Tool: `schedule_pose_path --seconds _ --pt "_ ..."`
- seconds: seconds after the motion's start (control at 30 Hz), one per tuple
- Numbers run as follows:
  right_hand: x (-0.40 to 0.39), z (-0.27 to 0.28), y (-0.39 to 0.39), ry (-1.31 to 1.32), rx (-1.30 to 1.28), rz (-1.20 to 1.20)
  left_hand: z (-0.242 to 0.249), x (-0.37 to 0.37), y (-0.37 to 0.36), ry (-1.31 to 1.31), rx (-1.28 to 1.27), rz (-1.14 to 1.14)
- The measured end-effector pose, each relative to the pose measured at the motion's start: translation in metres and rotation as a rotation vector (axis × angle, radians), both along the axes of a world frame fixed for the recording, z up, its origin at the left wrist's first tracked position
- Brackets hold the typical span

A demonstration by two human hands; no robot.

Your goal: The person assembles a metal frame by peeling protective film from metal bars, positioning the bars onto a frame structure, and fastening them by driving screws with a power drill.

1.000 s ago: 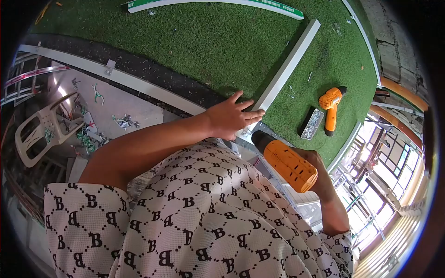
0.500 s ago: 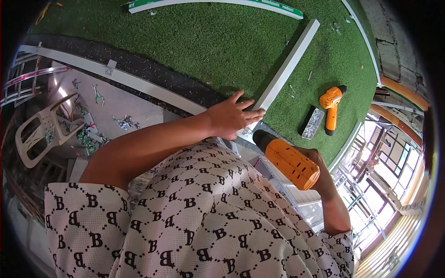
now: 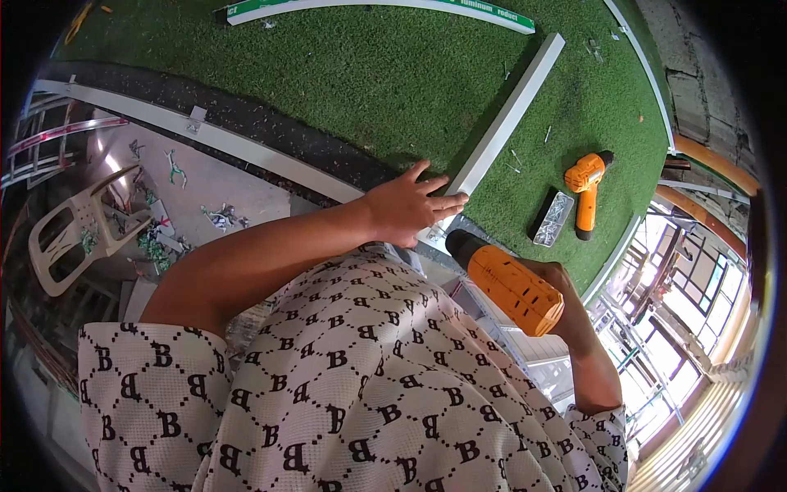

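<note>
My left hand (image 3: pixel 410 207) lies with fingers spread over the corner where a long white bar (image 3: pixel 270 160) meets a shorter white bar (image 3: pixel 512 119). Its fingertips rest on the shorter bar's near end. Behind an orange drill (image 3: pixel 512 287), my right hand (image 3: pixel 551 283) is wrapped round the handle, mostly hidden by the drill body. The drill's black chuck points at the corner, just right of my left hand. The bit and what it touches are too small to make out.
On the green turf (image 3: pixel 369 82) lie a second orange drill (image 3: pixel 585 193), a clear box of screws (image 3: pixel 554 218), loose screws and a green-labelled white bar (image 3: pixel 381 6). A beige plastic chair (image 3: pixel 61 238) and green scraps (image 3: pixel 156 246) are at the lower left.
</note>
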State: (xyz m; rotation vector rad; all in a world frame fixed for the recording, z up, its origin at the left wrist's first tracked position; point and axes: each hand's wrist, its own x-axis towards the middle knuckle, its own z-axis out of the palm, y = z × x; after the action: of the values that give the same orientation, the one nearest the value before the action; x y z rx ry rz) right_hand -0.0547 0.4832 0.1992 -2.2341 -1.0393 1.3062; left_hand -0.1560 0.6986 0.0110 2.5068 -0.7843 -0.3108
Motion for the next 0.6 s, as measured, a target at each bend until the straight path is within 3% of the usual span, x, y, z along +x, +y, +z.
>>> schedule_pose_path --seconds 0.1,0.17,0.2,0.3,0.6 --pt "-0.005 -0.003 0.007 0.046 0.048 -0.076 0.001 0.0 0.0 0.009 -0.017 0.005" --pt "-0.009 -0.009 0.01 -0.052 -0.107 0.01 0.001 0.0 0.001 0.004 -0.02 0.012" --pt "-0.01 -0.011 0.008 -0.046 0.014 -0.032 0.0 -0.001 0.0 0.001 -0.029 0.01" --pt "-0.008 -0.006 0.005 0.041 0.007 -0.048 -0.001 -0.002 0.0 0.001 -0.08 0.034" --pt "-0.014 0.008 0.023 -0.042 -0.077 0.002 -0.002 0.0 -0.003 -0.027 -0.021 0.011"
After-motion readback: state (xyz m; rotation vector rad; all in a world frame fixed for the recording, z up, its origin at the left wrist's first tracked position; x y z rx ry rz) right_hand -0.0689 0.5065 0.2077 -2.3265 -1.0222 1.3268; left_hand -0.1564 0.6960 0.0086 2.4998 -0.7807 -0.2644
